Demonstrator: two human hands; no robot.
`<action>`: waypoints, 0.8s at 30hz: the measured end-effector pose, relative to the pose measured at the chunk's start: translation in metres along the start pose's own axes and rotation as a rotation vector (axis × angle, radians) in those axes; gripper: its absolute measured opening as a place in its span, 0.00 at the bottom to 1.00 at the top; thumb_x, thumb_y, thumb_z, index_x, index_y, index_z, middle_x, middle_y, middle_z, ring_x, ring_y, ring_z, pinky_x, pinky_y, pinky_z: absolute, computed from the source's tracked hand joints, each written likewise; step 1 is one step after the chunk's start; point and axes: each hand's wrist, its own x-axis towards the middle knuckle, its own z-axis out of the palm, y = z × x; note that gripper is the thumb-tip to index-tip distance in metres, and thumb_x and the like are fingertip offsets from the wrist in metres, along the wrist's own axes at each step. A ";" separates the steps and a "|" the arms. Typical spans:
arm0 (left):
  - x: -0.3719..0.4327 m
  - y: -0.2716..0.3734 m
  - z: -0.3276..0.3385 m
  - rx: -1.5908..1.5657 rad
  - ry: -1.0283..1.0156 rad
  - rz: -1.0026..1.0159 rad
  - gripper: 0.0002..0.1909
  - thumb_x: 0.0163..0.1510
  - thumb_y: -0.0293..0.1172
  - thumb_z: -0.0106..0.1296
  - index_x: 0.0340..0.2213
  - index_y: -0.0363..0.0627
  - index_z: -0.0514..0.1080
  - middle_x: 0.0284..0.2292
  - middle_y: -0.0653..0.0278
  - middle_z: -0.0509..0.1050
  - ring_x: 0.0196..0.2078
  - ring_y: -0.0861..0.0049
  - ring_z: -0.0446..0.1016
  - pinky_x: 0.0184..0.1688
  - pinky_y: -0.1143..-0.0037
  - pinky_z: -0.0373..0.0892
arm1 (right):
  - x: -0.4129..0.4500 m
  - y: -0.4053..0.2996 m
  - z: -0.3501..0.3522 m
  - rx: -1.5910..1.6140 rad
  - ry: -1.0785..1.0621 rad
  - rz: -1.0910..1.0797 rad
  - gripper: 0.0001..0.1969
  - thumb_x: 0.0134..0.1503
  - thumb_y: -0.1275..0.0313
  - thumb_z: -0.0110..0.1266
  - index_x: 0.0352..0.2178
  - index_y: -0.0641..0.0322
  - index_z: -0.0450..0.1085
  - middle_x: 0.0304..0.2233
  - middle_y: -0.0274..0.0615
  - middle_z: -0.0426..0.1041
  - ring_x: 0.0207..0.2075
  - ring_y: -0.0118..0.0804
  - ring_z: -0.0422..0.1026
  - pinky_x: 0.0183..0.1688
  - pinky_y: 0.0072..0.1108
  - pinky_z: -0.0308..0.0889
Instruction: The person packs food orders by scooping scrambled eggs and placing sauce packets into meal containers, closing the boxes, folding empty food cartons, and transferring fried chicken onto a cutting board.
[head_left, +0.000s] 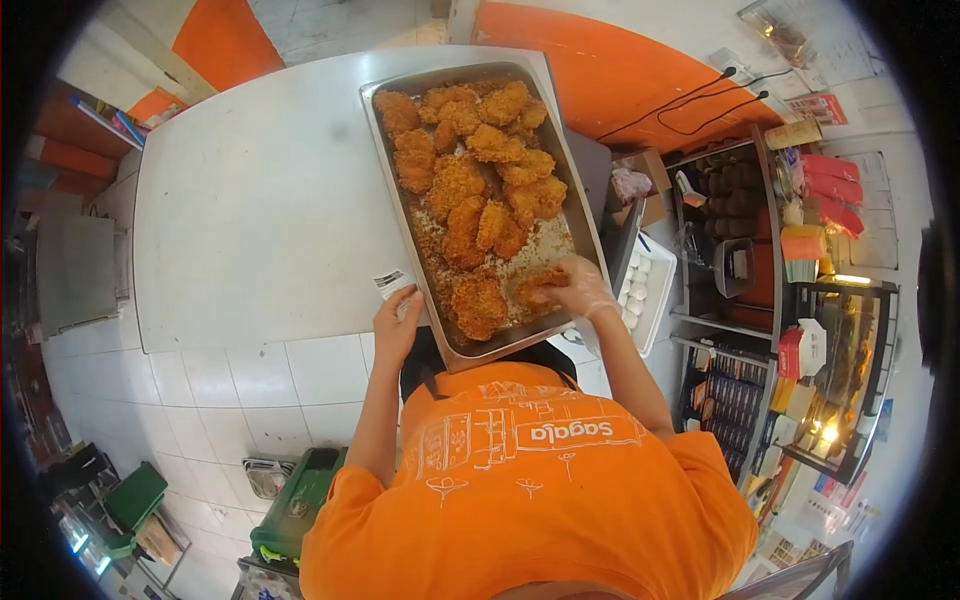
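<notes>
A deep metal tray (592, 225) rests slanted over the right end of a white table, holding several breaded fried chicken pieces (457, 184) and loose crumbs. My right hand (583, 289), in a clear plastic glove, grips one breaded chicken piece (536, 291) at the tray's near right corner. Another breaded piece (478, 304) lies just left of it. My bare left hand (397, 322) is beside the tray's lower left side, at the table edge. Its fingertips meet a small white printed label (390, 283); whether they pinch it cannot be told.
The white table (262, 210) extends left. Right of the tray stand a white container of eggs (649, 285), shelves (765, 262) and a lit glass display case (844, 375). A green bin (307, 495) is on the tiled floor at lower left. Black cables (682, 101) hang along the orange wall.
</notes>
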 end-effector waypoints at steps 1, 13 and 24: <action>-0.002 -0.005 -0.001 -0.008 0.008 0.002 0.19 0.59 0.41 0.53 0.44 0.38 0.75 0.44 0.57 0.77 0.49 0.72 0.72 0.53 0.74 0.65 | -0.002 0.002 -0.002 0.059 0.017 -0.056 0.25 0.43 0.55 0.67 0.43 0.49 0.75 0.53 0.48 0.69 0.54 0.49 0.66 0.57 0.32 0.62; -0.047 -0.013 0.006 -0.705 -0.294 -0.552 0.40 0.62 0.62 0.33 0.65 0.47 0.47 0.66 0.65 0.45 0.65 0.43 0.47 0.50 0.53 0.67 | 0.034 -0.022 0.076 0.026 -0.195 -0.466 0.30 0.45 0.54 0.64 0.48 0.57 0.71 0.56 0.53 0.65 0.56 0.54 0.65 0.57 0.34 0.61; -0.020 -0.072 -0.051 -0.136 0.116 0.048 0.31 0.62 0.50 0.37 0.62 0.50 0.56 0.64 0.60 0.54 0.65 0.57 0.51 0.63 0.60 0.52 | 0.028 -0.003 0.155 0.641 0.052 -0.402 0.35 0.43 0.61 0.62 0.54 0.59 0.67 0.56 0.53 0.66 0.58 0.48 0.63 0.58 0.33 0.60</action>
